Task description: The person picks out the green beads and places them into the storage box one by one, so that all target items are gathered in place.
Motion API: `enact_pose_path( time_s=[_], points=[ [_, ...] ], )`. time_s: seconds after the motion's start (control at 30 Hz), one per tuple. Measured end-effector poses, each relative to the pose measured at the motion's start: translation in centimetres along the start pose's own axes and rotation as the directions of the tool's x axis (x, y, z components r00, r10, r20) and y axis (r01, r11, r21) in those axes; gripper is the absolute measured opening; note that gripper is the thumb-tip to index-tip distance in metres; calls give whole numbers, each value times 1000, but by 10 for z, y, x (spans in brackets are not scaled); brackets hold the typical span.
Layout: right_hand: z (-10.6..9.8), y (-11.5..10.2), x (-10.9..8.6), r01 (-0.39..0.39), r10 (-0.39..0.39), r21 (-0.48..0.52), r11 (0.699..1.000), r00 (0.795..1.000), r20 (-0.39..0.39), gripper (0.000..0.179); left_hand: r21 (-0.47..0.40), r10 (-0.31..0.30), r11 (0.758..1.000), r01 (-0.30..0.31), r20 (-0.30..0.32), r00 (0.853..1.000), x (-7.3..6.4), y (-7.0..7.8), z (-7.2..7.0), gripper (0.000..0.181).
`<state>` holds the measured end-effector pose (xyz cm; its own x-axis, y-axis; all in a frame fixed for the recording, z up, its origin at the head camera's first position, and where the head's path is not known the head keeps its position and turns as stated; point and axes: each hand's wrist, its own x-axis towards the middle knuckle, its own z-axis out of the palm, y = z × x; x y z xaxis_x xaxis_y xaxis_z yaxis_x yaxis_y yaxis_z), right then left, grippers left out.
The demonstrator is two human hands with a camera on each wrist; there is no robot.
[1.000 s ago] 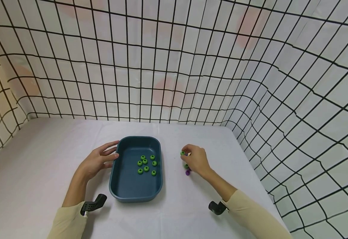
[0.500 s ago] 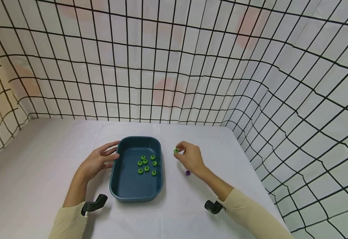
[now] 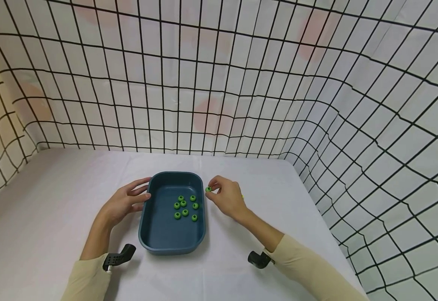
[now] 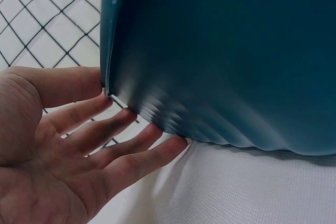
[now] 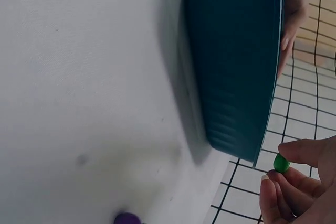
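A green bead (image 3: 208, 189) is pinched between the thumb and fingertips of my right hand (image 3: 226, 198), just off the right rim of a blue tray (image 3: 171, 252). The right wrist view shows that same green bead (image 5: 282, 163) held above the tabletop. My left hand (image 3: 123, 203) rests against the tray's left side. In the left wrist view its fairly straight fingers (image 4: 142, 161) touch the outer wall, and the thumb is at the rim. Several green beads (image 3: 183, 203) lie inside the tray, mostly in its right half.
A purple bead (image 5: 127, 219) lies on the white cloth (image 3: 238, 259), cut off by the right wrist view's lower edge. A bit of yellow (image 3: 243, 196) shows behind my right hand, mostly hidden. Black netting (image 3: 215, 79) before white sheets encloses the back and sides.
My right hand has lifted the green bead and carried it left to the tray's right rim. The purple bead is now hidden in the head view. Left hand and tray stay put.
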<state>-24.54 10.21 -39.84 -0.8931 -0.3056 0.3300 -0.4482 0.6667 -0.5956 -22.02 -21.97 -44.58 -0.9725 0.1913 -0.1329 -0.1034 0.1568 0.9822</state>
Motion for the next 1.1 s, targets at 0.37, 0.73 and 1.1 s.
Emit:
enact_pose_path(
  time_s=[0.37, 0.73, 1.1],
  points=[
    [8, -15, 3, -21, 19, 18, 1000, 997, 70, 12, -1, -4, 1000, 4, -11, 1000, 2, -2, 1, 70],
    [19, -17, 4, 8, -12, 29, 1000, 993, 115, 13, -2, -3, 1000, 3, -11, 1000, 2, -2, 0, 71],
    [27, -18, 4, 18, -21, 25, 1000, 988, 153, 15, 1, -14, 1000, 14, -20, 1000, 3, -1, 0, 70]
  ],
)
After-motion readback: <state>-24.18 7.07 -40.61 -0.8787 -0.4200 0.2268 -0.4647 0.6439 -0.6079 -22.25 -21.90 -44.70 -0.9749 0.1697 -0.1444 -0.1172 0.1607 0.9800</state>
